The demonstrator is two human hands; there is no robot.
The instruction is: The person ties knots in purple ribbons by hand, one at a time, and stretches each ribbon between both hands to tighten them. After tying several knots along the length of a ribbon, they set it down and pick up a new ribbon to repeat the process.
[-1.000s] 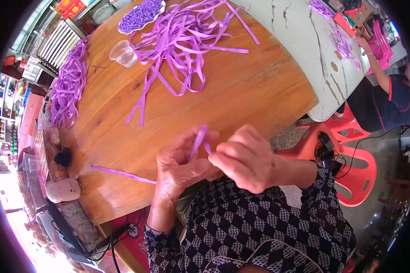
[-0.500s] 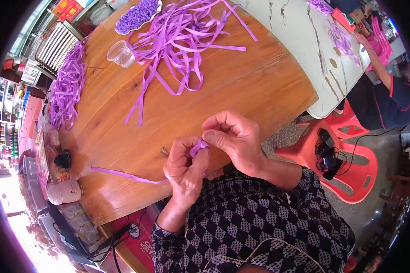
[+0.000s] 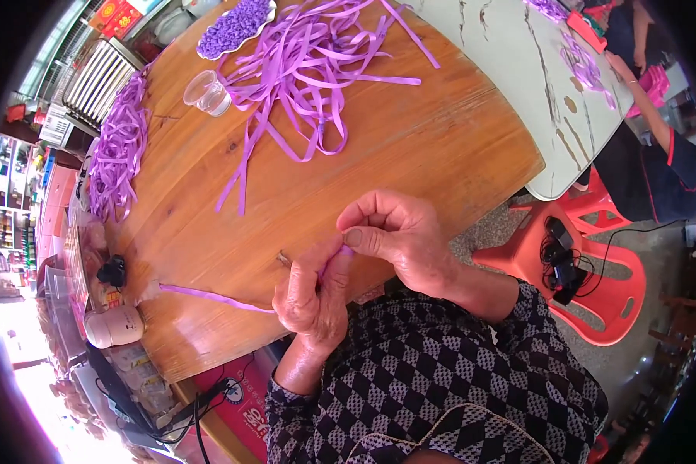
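Beyond the held ribbon (image 3: 215,297), a dish (image 3: 265,25) holds purple pieces (image 3: 234,28).

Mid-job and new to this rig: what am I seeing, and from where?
No machine here: a person's bare left hand and right hand, seen from a fisheye camera worn on the head, looking down, so straight edges bend. The left hand holds a purple ribbon, its tail lying on the wooden table. The right hand meets it; whether it grips the ribbon is unclear. Beyond lie loose purple ribbons, a clear cup and a white dish of small purple pieces.
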